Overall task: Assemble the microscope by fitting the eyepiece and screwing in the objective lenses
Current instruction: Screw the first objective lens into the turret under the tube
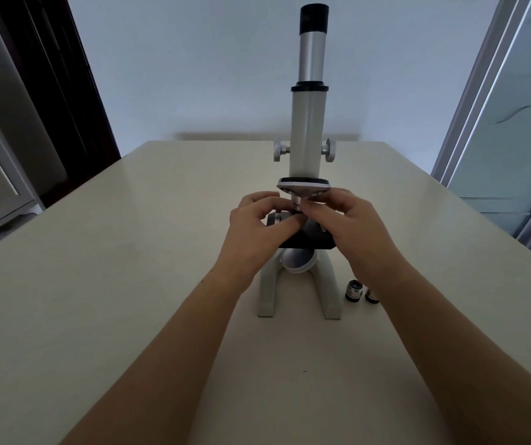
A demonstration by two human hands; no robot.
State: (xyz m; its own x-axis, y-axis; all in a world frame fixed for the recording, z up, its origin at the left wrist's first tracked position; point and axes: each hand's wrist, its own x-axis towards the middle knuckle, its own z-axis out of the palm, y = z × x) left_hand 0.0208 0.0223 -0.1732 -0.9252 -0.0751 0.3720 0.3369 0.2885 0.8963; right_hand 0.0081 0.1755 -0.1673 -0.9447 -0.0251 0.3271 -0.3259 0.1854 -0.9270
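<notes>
A white microscope point(308, 130) stands upright mid-table, its black eyepiece point(314, 18) seated on top of the silver tube. Under the nosepiece point(304, 185) hangs a small silver objective lens point(296, 203). My right hand point(350, 226) pinches that lens with thumb and fingertips from the right. From the left, my left hand point(254, 229) reaches in below the nosepiece, fingers curled at the lens and over the black stage point(317, 240); its exact contact is hidden. Two more objective lenses point(355, 290) point(372, 296) stand on the table right of the base.
The cream table point(129, 284) spreads out to both sides of the microscope. The round mirror point(297, 260) sits between the base legs. A dark door frame point(49, 91) is at the left and a glass door point(514, 123) at the right.
</notes>
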